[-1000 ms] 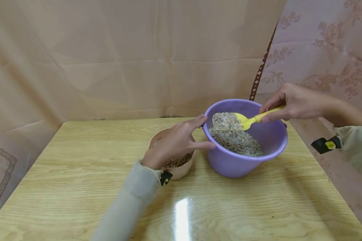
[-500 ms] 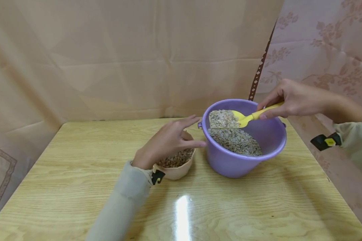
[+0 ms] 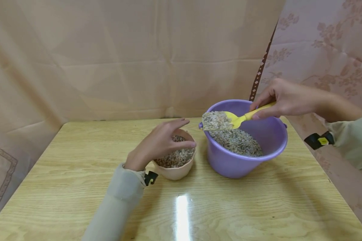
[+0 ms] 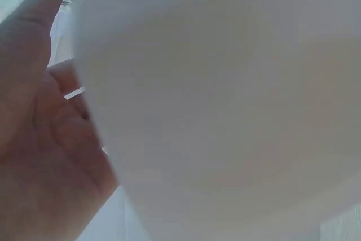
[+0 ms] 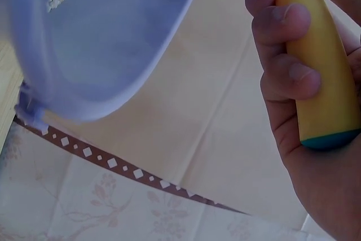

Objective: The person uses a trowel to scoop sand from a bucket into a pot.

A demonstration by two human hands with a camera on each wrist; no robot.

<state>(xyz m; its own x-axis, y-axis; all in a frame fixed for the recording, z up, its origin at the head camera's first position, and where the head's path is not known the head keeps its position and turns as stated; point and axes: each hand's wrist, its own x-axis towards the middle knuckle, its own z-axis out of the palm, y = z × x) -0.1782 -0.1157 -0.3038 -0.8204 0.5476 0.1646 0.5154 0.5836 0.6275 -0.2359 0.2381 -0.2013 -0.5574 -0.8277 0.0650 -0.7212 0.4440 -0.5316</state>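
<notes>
My right hand (image 3: 285, 100) grips the yellow handle of a small trowel (image 3: 238, 121), its fingers curled round it in the right wrist view. A heap of pale gravel (image 3: 218, 119) fills the trowel's blade, which is over the left rim of a purple bucket (image 3: 244, 160). More gravel (image 3: 236, 142) lies inside the bucket. My left hand (image 3: 155, 142) is over a peach-coloured pot (image 3: 176, 172) holding brownish and pale gravel (image 3: 176, 158). Its fingers are spread and hold nothing; whether they touch the pot's rim I cannot tell. In the left wrist view the pot (image 4: 225, 111) is a large blur.
Both vessels stand on a wood-grain table (image 3: 78, 174), the pot just left of the bucket. A beige cloth (image 3: 123, 67) hangs behind the table, and a flowered cloth (image 3: 328, 60) hangs at the right.
My left hand has let go of the bucket's rim and moved left over the pot. The loaded trowel has moved left, from inside the bucket's opening to its left rim.
</notes>
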